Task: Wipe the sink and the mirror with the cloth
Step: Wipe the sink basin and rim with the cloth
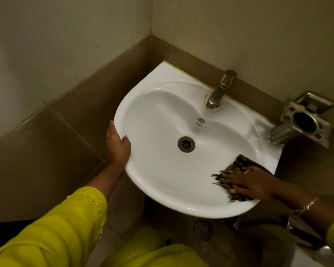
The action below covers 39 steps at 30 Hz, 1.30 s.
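A white wall-mounted sink (162, 105) fills the middle of the view, with a round metal drain (186, 144) in its bowl. A dark brown fringed cloth (239, 164) lies on the sink's right front rim. My right hand (247, 183) presses flat on the cloth with fingers spread. My left hand (117, 145) grips the sink's left rim, thumb on top and fingers curled under the edge. No mirror is in view.
A chrome tap (219, 89) stands at the sink's back edge. A metal holder (305, 120) is fixed to the wall at the right. Brown and beige tiles line the corner walls (85, 89). A floor drain (202, 229) lies under the sink.
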Motion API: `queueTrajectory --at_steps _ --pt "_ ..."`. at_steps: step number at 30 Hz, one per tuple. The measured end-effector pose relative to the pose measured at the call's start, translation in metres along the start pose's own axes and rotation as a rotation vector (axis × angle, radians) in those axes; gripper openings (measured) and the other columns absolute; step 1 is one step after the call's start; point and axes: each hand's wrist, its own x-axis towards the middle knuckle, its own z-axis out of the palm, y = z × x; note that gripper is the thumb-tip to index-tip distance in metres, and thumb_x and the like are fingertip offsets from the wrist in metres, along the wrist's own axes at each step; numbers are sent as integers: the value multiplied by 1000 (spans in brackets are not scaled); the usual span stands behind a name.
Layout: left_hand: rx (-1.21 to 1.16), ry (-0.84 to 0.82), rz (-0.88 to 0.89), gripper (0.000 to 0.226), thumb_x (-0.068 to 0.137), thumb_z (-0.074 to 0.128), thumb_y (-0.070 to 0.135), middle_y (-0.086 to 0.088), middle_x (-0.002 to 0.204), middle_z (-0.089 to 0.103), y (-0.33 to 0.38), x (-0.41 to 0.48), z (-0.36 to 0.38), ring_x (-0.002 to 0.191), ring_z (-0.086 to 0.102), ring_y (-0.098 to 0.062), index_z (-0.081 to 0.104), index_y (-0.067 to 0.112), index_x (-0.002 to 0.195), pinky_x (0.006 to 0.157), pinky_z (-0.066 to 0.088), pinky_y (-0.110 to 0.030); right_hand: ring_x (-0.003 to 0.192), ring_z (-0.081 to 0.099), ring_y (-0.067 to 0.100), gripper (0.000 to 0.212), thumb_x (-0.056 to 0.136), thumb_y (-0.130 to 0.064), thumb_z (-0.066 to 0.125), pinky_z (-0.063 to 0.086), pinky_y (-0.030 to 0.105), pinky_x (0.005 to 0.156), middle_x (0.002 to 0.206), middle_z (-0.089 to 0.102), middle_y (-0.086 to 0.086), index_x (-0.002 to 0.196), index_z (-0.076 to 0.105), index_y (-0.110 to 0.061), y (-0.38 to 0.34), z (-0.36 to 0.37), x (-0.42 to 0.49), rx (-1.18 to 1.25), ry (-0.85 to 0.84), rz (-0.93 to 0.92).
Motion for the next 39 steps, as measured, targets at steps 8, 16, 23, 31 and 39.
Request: queueTrajectory --at_steps 8,16,23,31,39 --pt "4 13 12 63 86 48 -3 -21 149 28 0 0 -1 133 34 -33 21 2 143 107 25 -29 109 63 21 57 90 -49 23 2 36 113 115 68 1 108 70 -21 67 -22 52 -633 115 -66" --pt "-8 5 18 63 86 48 -4 -21 149 27 -4 2 0 135 31 -34 21 2 143 109 24 -32 128 46 15 64 61 -27 76 24 36 109 134 55 -1 122 60 -18 59 -67 107 -1003 316 -65" --pt "-34 8 4 63 86 49 -3 -18 149 28 -2 1 -1 136 31 -31 23 3 143 110 24 -32 141 21 27 57 90 -12 10 7 39 115 153 23 13 145 22 -7 18 -63 162 -1118 502 51" --pt "-37 12 22 63 86 50 -4 -16 150 28 -6 2 1 137 30 -30 23 5 143 111 23 -32 138 30 21 58 84 -21 21 -15 45 111 148 35 2 139 39 -14 -22 -81 216 -652 515 325" --pt "-57 25 12 64 85 51 -3 -13 150 29 -8 2 2 137 31 -28 24 8 142 110 25 -30 128 46 29 72 68 -30 67 21 48 113 139 49 13 133 47 -7 -52 -111 250 -369 680 192"
